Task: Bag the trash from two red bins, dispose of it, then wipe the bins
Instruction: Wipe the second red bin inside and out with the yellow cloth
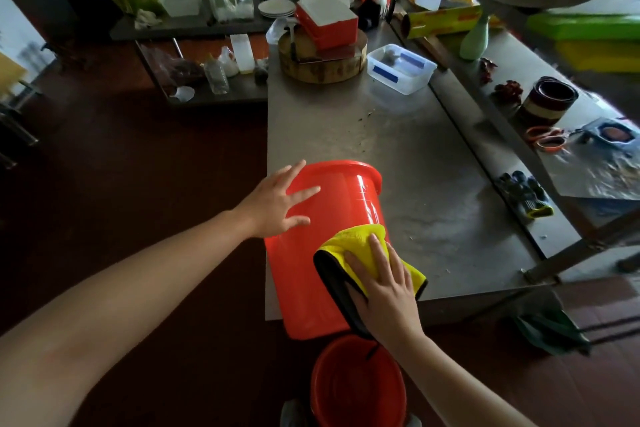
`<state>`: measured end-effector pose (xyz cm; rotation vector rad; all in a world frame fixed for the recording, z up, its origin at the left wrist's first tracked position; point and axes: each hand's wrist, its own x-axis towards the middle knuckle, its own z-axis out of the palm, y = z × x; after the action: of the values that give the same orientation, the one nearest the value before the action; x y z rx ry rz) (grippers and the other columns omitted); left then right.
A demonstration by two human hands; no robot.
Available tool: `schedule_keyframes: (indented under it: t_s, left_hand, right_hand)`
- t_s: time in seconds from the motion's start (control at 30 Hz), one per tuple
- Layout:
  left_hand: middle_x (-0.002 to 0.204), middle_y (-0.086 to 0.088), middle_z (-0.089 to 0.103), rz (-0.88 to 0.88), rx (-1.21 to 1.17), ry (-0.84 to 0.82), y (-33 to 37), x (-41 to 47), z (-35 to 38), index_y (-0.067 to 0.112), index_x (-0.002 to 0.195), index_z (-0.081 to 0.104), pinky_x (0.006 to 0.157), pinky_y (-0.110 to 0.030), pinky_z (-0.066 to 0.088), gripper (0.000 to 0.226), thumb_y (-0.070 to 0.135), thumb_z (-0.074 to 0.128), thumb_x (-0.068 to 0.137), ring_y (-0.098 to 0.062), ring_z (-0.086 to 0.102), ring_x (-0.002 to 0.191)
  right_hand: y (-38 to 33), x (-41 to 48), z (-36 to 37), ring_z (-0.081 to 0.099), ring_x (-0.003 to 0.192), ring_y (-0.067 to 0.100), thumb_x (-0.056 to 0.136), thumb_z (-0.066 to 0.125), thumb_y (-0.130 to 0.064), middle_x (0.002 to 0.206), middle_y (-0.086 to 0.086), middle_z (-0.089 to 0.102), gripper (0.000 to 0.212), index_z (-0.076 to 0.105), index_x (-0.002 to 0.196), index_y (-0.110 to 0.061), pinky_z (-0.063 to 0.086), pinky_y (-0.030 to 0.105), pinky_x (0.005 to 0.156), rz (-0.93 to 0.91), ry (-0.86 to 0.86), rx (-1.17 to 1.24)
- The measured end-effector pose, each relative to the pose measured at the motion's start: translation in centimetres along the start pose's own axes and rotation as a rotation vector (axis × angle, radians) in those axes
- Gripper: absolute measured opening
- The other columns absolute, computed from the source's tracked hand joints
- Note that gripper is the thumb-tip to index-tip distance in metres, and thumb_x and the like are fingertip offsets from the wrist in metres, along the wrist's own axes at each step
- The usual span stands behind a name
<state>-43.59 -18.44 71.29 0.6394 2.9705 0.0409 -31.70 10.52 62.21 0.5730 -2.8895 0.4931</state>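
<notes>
Yellow cloth (360,246) against red bin (322,253)

Dim room, daylight glare upper right, blurred, warped wide-angle edges.

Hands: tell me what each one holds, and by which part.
Neither grips anything. The left hand rests on the side wall of the red bin, fingers spread. The right hand presses the yellow cloth flat against that wall, fingers straight.

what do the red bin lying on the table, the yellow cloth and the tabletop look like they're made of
Red bin: smooth, glossy plastic, judging by the bright streak highlights on its wall.
Yellow cloth: soft, napped fabric, probably microfibre; the surface looks fuzzy, with a dark backing.
Tabletop: bare metal, likely stainless steel; grey with a dull, brushed sheen.
</notes>
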Motion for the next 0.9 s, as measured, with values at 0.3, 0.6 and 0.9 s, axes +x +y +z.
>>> schedule_keyframes:
  t_s: [0.3,0.6,0.9]
  left_hand:
    - [0.148,-0.003,-0.053,-0.028,0.182,-0.177,-1.0,0.0,0.3,0.057,0.149,-0.016,0.121,-0.055,0.011,0.126,0.072,0.076,0.065,-0.04,-0.017,0.149]
    - [0.151,0.0,-0.05,-0.022,0.144,-0.138,-1.8,-0.2,1.0,0.059,0.149,-0.016,0.122,-0.057,0.015,0.126,0.073,0.077,0.064,-0.037,-0.016,0.15]
    - [0.157,0.004,-0.042,-0.015,0.111,-0.095,-1.1,0.3,0.4,0.049,0.154,-0.012,0.118,-0.052,0.023,0.136,0.078,0.077,0.055,-0.033,-0.006,0.148]
  right_hand:
    - [-4.4,0.4,0.6,0.009,0.152,0.049,0.092,0.053,-0.055,0.169,0.009,0.013,0.063,0.038,0.152,-0.043,0.022,0.07,0.114,-0.196,-0.003,-0.15]
    - [-4.8,0.8,1.0,0.01,0.155,0.038,0.093,0.051,-0.06,0.17,-0.001,0.013,0.057,0.043,0.148,-0.044,0.017,0.065,0.118,-0.336,-0.005,-0.128]
    - [-0.3,-1.3,0.6,0.029,0.146,0.045,0.096,0.046,-0.05,0.167,0.012,0.02,0.055,0.047,0.148,-0.034,0.041,0.066,0.105,0.229,0.112,0.218]
